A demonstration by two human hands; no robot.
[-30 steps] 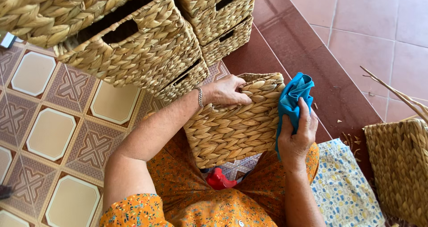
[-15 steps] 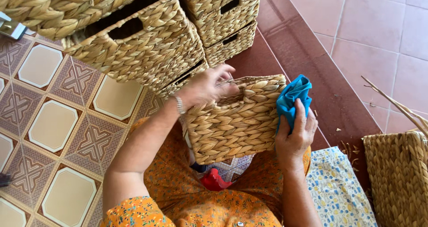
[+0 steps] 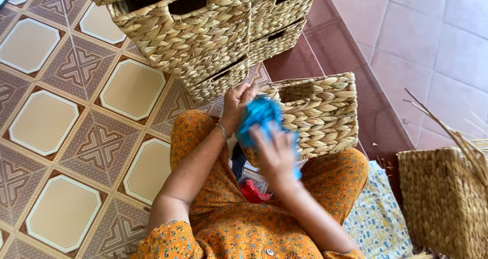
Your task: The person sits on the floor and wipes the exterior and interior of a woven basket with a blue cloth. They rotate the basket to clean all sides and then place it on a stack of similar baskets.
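A woven straw basket [image 3: 320, 114] rests on my lap, its open top tipped away from me. My left hand [image 3: 236, 104] grips the basket's near left corner at the rim. My right hand [image 3: 274, 152] is blurred with motion and holds a bright blue cloth [image 3: 259, 117] against the basket's left side, just below my left hand. I wear orange flowered clothing [image 3: 229, 223].
A stack of larger woven baskets [image 3: 203, 30] with handle slots stands ahead on the patterned tile floor [image 3: 66, 121]. Another woven basket [image 3: 445, 203] with loose straw ends sits at the right. A red object [image 3: 251, 192] and a flowered cushion [image 3: 376, 218] lie by my legs.
My right hand carried the blue cloth from the basket's right edge across to its left side. The basket shifted rightward in view, and my left hand slid to its left corner.
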